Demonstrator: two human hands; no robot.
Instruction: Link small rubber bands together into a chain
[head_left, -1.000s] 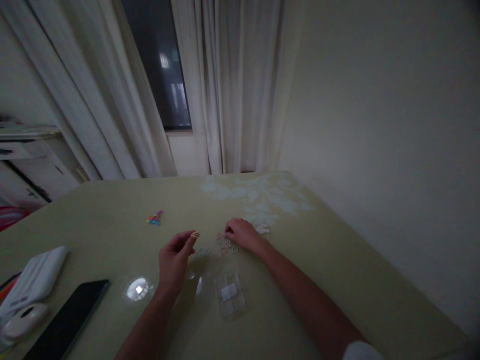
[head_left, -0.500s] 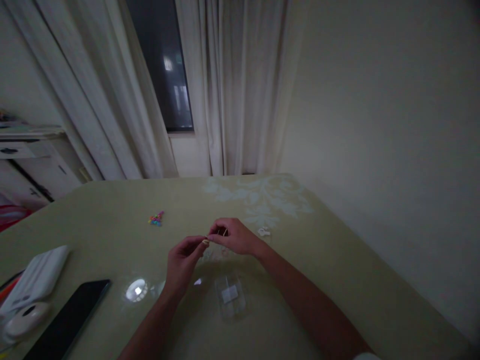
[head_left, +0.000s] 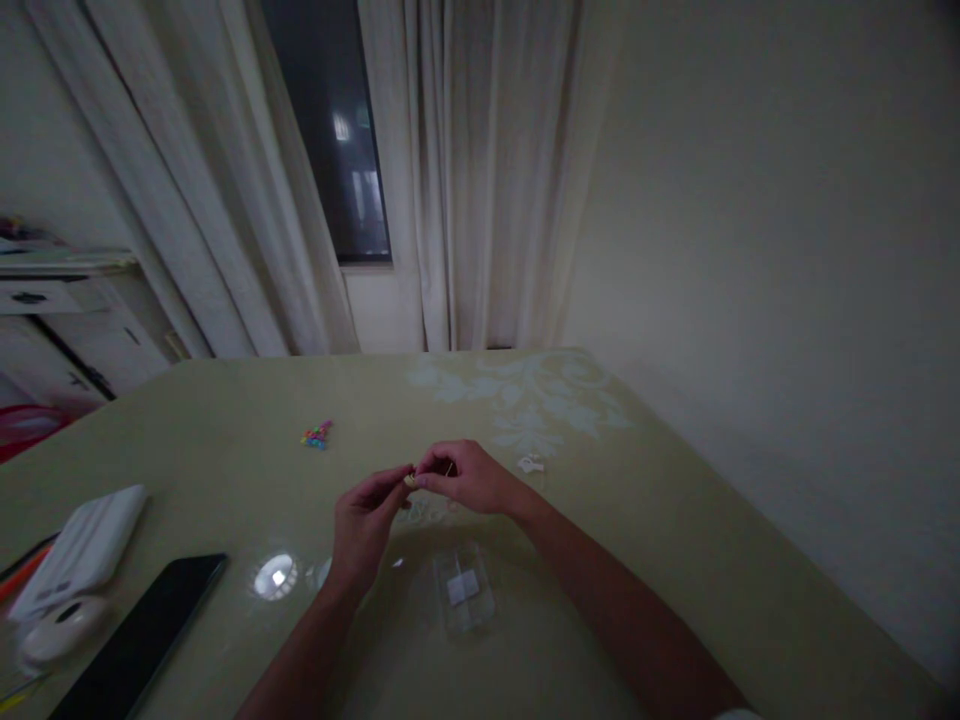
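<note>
My left hand (head_left: 365, 522) pinches a small pale yellowish piece (head_left: 410, 481) between thumb and forefinger. Touching it from the right is my right hand (head_left: 466, 476), its fingertips pressed together; a thin light strand shows by its curled fingers, too small to make out. Below the hands, small clear or pale rings (head_left: 427, 512) lie on the table. A clear plastic box (head_left: 480, 606) with a white label sits nearer, between my forearms. Right of my right hand is a small white item (head_left: 531, 464). Several small colourful pieces (head_left: 316, 435) form a pile at the left.
The pale green table (head_left: 247, 440) has a black phone (head_left: 142, 635), a white ridged case (head_left: 90, 545) and a rounded white device (head_left: 66, 632) at its left. A bright light reflection shows left of my left forearm. Curtains (head_left: 480, 180) hang behind; a wall stands right.
My hands have drawn slightly closer around the small piece, with the right fingertips now nearer it. The whole view has shifted slightly; the objects on the table look otherwise unchanged.
</note>
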